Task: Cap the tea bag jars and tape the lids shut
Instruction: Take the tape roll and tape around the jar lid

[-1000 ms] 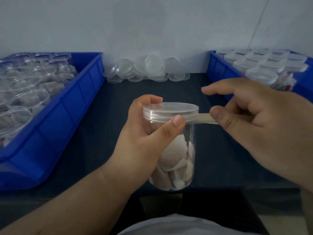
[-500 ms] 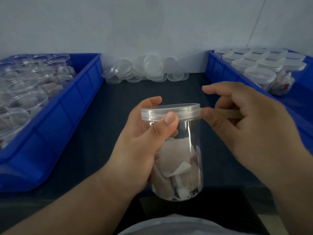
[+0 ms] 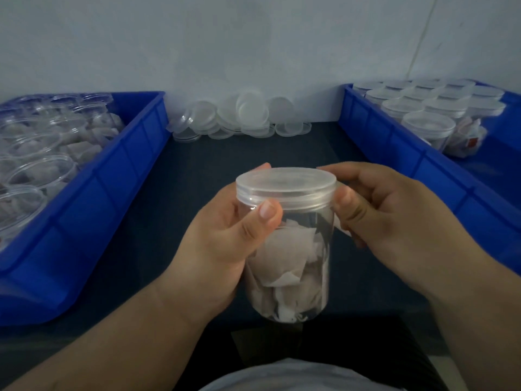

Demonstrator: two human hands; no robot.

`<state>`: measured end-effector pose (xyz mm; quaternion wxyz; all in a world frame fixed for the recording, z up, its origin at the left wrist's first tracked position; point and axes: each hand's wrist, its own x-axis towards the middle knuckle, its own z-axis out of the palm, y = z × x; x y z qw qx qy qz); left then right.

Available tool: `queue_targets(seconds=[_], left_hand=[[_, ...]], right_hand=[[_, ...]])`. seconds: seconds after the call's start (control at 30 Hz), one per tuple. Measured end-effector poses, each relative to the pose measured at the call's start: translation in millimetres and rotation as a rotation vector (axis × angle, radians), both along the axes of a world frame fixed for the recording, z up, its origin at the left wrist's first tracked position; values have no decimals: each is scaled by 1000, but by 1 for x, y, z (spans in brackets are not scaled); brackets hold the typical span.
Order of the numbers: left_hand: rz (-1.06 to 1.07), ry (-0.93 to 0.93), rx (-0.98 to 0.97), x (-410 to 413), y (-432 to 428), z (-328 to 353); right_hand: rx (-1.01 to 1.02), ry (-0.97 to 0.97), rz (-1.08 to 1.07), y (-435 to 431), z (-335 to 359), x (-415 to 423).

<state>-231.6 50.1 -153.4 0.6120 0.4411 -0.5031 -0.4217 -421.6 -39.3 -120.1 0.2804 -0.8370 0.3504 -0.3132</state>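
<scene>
1. The jar (image 3: pixel 287 249) is held upright above the desk (image 3: pixel 183 170), in front of the person's body and between the two hands.
2. The left hand (image 3: pixel 220 249) has its grip clamped on the jar. The thumb lies across the near wall just under the lid (image 3: pixel 284 187), and the fingers wrap round the far side, with one fingertip showing past the lid's left rim.
3. The right hand (image 3: pixel 394 221) has its grip closed on the lid's right edge. The thumb presses the side of the rim and the forefinger curls round behind it.
4. A pale strip of tape (image 3: pixel 342 230) shows just below the right thumb against the jar wall. It is too faint to tell where it ends or how far it runs round the lid.
5. The jar is clear and holds crumpled white tea bags (image 3: pixel 284 263), which overlap too much to count.
6. The left palm hides the jar's left side. The picture's edges cut off both forearms.
7. There is one jar in hand, one lid on it, and two blue bins.
8. The left bin (image 3: pixel 93 204) holds open jars, blurred and cut off by the frame.
9. The right bin (image 3: pixel 417 162) holds capped jars, a dozen or so, and the far ones run together.
10. A heap of loose lids (image 3: pixel 239 119) lies against the wall between the bins, overlapping too much to count.
</scene>
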Motion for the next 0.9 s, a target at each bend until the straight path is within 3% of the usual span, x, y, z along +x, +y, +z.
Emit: queue_targets(seconds=[0.13,0.27,0.37,0.57,0.9], left_hand=[[34,-65,-52,0,-1,1],[14,-270,-163,-5,-4,12],[76,-280,-101,-5,-6,12],[194,-26,117,3,-3,-2],[141,100,164,-3,-3,-7]], right_hand=[[-55,-41,-17,3,6,-3],[-147,39,-1,13,4,3],[-135,52,18,16,6,5],[-67,9,70,13,13,-4],[-195,4,38,4,16,-14]])
